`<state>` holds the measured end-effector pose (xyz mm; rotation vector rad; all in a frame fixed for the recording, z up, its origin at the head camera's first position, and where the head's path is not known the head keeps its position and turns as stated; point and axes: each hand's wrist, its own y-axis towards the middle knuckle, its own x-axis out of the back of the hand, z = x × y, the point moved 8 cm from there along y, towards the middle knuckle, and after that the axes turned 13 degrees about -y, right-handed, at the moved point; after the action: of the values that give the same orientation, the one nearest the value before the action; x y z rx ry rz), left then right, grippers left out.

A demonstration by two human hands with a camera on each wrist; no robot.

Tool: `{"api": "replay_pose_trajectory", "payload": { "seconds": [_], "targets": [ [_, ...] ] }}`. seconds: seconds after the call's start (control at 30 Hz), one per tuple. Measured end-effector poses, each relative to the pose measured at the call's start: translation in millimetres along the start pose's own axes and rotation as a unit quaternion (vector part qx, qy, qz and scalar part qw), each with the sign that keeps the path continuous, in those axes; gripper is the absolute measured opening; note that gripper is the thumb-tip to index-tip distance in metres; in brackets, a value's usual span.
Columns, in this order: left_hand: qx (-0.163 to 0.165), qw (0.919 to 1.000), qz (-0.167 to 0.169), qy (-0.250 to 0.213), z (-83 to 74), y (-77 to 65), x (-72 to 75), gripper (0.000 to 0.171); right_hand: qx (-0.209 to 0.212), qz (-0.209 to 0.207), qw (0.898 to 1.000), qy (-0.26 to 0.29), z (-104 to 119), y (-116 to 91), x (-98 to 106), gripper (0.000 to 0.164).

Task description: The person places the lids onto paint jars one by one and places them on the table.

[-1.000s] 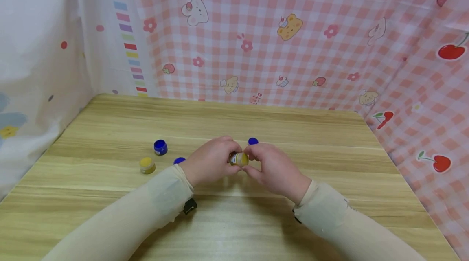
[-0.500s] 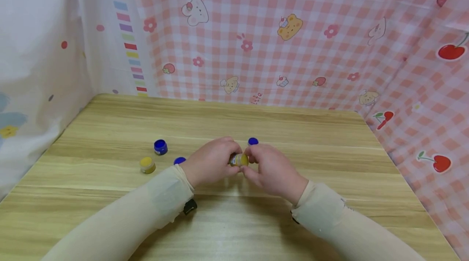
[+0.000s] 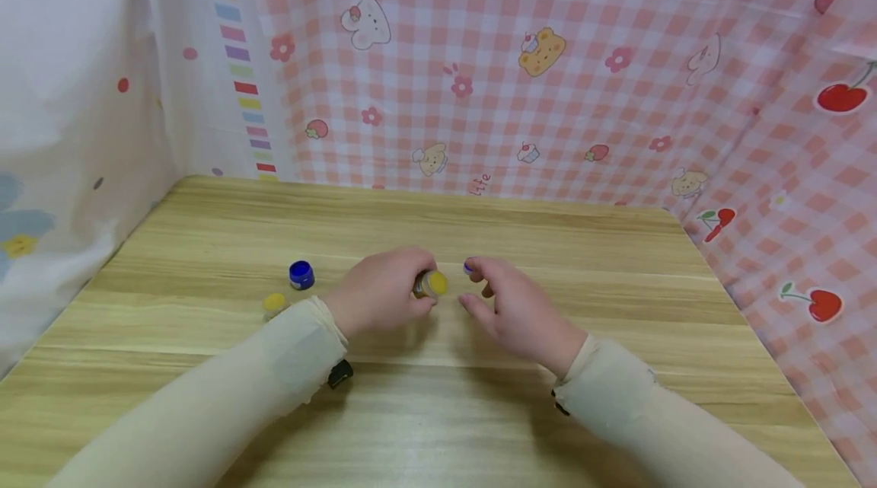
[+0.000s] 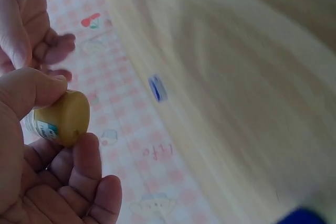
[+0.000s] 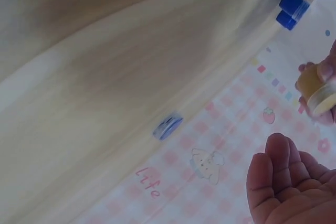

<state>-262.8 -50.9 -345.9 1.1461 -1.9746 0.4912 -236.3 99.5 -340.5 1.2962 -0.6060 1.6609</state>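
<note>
Leftward, away from the right hand point(image 3: 522, 313), a small round yellow plastic jar point(image 3: 432, 285) has been carried, pinched in the left hand point(image 3: 379, 291) above the wood-grain table point(image 3: 445, 419). The right fingers are held loosely curved, unloaded, near a low round blue-and-clear piece point(image 5: 168, 125).

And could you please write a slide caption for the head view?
Left hand holding a small yellow jar over a wooden table, right hand close by, not touching it.

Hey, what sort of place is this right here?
Likely a cloth-screened tabletop workspace, perhaps for crafts: a wood-grain table, pink checked cloth hanging behind it, and small jars, like the yellow jar in the left hand.
</note>
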Motion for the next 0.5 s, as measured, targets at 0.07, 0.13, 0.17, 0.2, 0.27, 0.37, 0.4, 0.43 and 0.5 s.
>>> {"api": "replay_pose_trajectory", "payload": {
  "seconds": [0.07, 0.13, 0.17, 0.2, 0.27, 0.37, 0.4, 0.43, 0.5],
  "targets": [
    [0.006, 1.0000, -0.003, 0.004, 5.7, -0.3, 5.5, 0.016, -0.013, 0.008, 1.000, -0.002, -5.7, 0.0, 0.5, 0.045],
    [0.013, 0.9999, -0.003, 0.011, 12.6, -0.2, 10.8, 0.015, -0.027, 0.016, 0.999, -0.008, -11.5, -0.6, 0.7, 0.047],
    [0.016, 0.9998, -0.002, 0.014, 16.0, -0.2, 13.8, 0.015, -0.033, 0.021, 0.999, -0.011, -14.1, -1.2, 0.6, 0.049],
    [0.021, 0.9996, 0.000, 0.017, 19.6, -0.2, 16.6, 0.015, -0.039, 0.026, 0.999, -0.014, -17.0, -1.7, 0.6, 0.051],
    [0.032, 0.9992, 0.005, 0.022, 27.5, -0.1, 22.2, 0.015, -0.052, 0.033, 0.998, -0.022, -23.0, -2.9, 0.8, 0.057],
    [0.047, 0.9985, 0.013, 0.026, 39.9, 0.8, 29.7, 0.014, -0.066, 0.040, 0.996, -0.036, -32.4, -4.2, 1.8, 0.062],
    [0.054, 0.9981, 0.015, 0.027, 43.6, 0.8, 31.9, 0.013, -0.068, 0.038, 0.996, -0.042, -35.4, -4.4, 2.7, 0.063],
    [0.059, 0.9977, 0.018, 0.029, 47.5, 1.1, 33.7, 0.013, -0.070, 0.037, 0.996, -0.048, -38.5, -4.5, 3.8, 0.064],
    [0.069, 0.9967, 0.024, 0.036, 53.9, 0.9, 37.0, 0.013, -0.073, 0.032, 0.995, -0.059, -44.7, -4.7, 6.3, 0.065]
  ]
}}
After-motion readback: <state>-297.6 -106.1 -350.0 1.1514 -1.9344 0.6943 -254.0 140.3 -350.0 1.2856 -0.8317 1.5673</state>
